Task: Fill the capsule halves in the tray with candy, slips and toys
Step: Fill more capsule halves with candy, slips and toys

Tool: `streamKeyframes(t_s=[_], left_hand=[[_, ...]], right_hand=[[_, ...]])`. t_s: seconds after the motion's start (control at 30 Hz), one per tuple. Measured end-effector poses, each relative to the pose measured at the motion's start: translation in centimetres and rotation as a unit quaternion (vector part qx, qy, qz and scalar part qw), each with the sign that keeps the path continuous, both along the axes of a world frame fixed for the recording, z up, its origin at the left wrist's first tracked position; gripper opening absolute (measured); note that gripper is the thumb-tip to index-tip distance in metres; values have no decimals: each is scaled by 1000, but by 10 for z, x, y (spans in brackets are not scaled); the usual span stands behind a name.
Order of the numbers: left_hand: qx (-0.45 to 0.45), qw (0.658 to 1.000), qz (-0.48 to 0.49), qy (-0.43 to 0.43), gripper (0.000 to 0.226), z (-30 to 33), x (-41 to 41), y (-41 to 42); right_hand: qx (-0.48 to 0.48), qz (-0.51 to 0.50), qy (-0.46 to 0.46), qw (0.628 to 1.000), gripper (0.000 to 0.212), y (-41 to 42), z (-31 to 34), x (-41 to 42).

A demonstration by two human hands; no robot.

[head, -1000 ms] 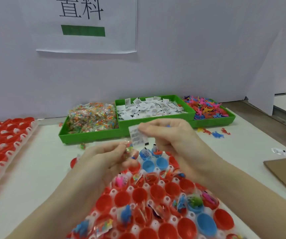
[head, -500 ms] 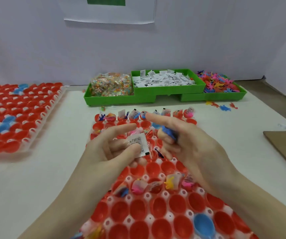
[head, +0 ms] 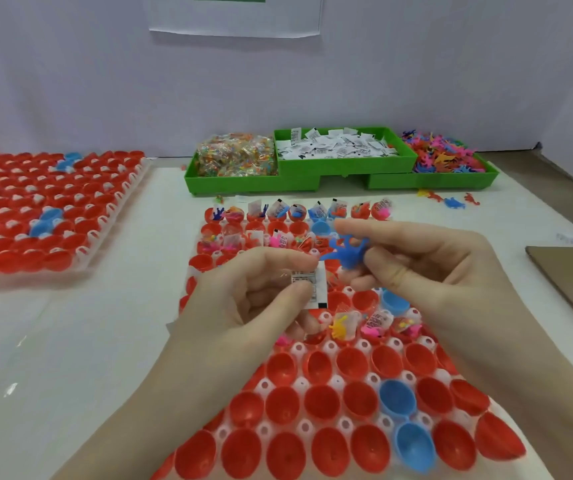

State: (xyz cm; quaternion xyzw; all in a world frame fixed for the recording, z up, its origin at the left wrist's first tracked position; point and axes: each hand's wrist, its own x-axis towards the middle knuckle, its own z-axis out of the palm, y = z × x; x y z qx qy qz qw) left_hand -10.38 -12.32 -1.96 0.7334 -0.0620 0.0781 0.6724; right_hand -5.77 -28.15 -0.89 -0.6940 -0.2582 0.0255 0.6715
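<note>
A white tray (head: pixel 299 348) of red and blue capsule halves lies in front of me; its far rows hold slips, candy and toys, and the near rows are bare cups. My left hand (head: pixel 250 296) pinches a white printed slip (head: pixel 309 284) over the tray's middle. My right hand (head: pixel 413 268) holds a blue toy (head: pixel 345 251) between thumb and fingers, just right of the slip. Three green bins stand at the back: candy packets (head: pixel 236 159), slips (head: pixel 337 147), coloured toys (head: pixel 444 157).
A second tray (head: pixel 112 216) full of red capsule halves lies at the left. A brown cardboard sheet (head: pixel 572 289) lies at the right edge. A few loose toys (head: pixel 451 200) lie on the white table before the right bin. A white wall closes the back.
The slip passed from my right hand to my left hand. My right hand now shows the blue toy in its fingertips. The view tilted down the tray.
</note>
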Motion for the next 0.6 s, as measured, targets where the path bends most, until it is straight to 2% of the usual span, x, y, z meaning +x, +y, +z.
streamKeyframes(t_s=[0.2, 0.4, 0.47, 0.53, 0.6], left_hand=[[20, 999, -24, -14, 23, 1, 1, 3], [60, 996, -58, -15, 26, 3, -3, 13], [68, 995, -72, -21, 25, 4, -4, 20], [87, 992, -85, -17, 34, 4, -5, 30], [87, 991, -100, 2, 42, 3, -8, 41]], right_hand=[[-139, 52, -72, 986, 42, 1, 17, 6], [-225, 66, -143, 961, 40, 14, 26, 10], [-247, 58, -171, 952, 44, 20, 25, 10], [-246, 53, -171, 953, 54, 27, 20, 10], [-245, 53, -166, 954, 55, 33, 11, 7]])
